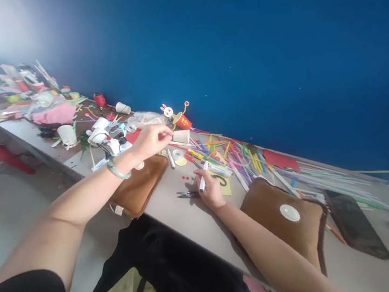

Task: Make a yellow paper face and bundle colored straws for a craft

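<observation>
Centre frame: your right hand (212,191) grips the white marker (203,177), likely light, stiff; hold mid-barrel. Left hand (150,140) curled, contents unclear.

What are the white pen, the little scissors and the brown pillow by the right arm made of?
White pen: probably plastic; its barrel looks smooth and evenly white.
Little scissors: likely metal; the thin, pointed blades look grey.
Brown pillow: perhaps soft plush, as it's puffy and dull. Its white disc might be plastic.
</observation>
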### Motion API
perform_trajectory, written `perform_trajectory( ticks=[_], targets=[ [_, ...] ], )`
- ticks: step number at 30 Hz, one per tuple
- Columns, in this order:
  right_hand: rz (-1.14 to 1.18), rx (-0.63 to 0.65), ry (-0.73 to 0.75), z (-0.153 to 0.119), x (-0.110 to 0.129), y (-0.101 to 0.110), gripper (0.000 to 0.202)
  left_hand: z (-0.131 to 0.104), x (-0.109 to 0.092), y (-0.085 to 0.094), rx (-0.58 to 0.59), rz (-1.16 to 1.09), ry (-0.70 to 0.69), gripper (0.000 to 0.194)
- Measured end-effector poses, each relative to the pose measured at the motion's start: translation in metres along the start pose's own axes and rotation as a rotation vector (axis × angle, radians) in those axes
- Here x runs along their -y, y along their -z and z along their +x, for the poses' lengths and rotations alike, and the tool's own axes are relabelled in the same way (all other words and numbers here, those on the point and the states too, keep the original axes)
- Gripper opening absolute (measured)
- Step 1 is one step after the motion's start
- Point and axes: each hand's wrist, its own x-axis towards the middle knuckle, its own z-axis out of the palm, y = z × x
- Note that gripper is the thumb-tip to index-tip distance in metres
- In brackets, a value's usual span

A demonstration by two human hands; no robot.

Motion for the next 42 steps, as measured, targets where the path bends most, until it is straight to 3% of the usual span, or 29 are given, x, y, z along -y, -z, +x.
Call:
perform_trajectory(
  ticks=[3,5,7,10,13,17,22,25,33,36,39,42],
  targets=[
    [-0.031,0.014,0.028,0.0,-0.001,0.0,0.031,-0.023,0.028,0.026,0.054,0.079,0.168,0.017],
    [-0.057,0.02,0.036,0.001,-0.002,0.0,0.032,-0.042,0.042,0.034,0.106,0.134,0.256,0.018],
    [-0.083,0.023,0.042,0.001,-0.002,-0.001,0.032,-0.06,0.049,0.032,0.186,0.152,0.308,0.02],
    [-0.121,0.022,0.048,0.001,-0.002,-0.001,0.032,-0.074,0.047,0.02,0.248,0.183,0.262,0.023],
    [-0.139,0.031,0.036,0.001,-0.003,-0.001,0.035,-0.068,0.035,0.001,0.305,0.225,0.192,0.023],
    [-0.151,0.053,0.02,0.0,-0.005,-0.001,0.038,-0.045,0.021,-0.025,0.329,0.277,0.244,0.023],
    [-0.136,0.004,-0.039,0.002,-0.008,-0.004,0.032,-0.025,0.025,-0.051,0.302,0.324,0.307,0.026],
    [-0.117,-0.046,-0.09,0.005,-0.009,-0.004,0.027,-0.023,0.033,-0.058,0.279,0.345,0.386,0.024],
    [-0.066,-0.117,-0.183,0.01,-0.009,-0.002,0.037,-0.014,0.046,-0.072,0.276,0.31,0.563,0.004],
    [-0.015,-0.128,-0.206,0.009,-0.007,-0.001,0.041,-0.011,0.051,-0.079,0.25,0.251,0.609,0.009],
    [0.028,-0.137,-0.207,0.008,-0.005,-0.001,0.045,-0.013,0.054,-0.083,0.182,0.149,0.622,0.016],
    [0.056,-0.131,-0.179,0.007,-0.003,0.0,0.047,-0.02,0.053,-0.081,0.063,-0.001,0.584,0.009]
  ],
)
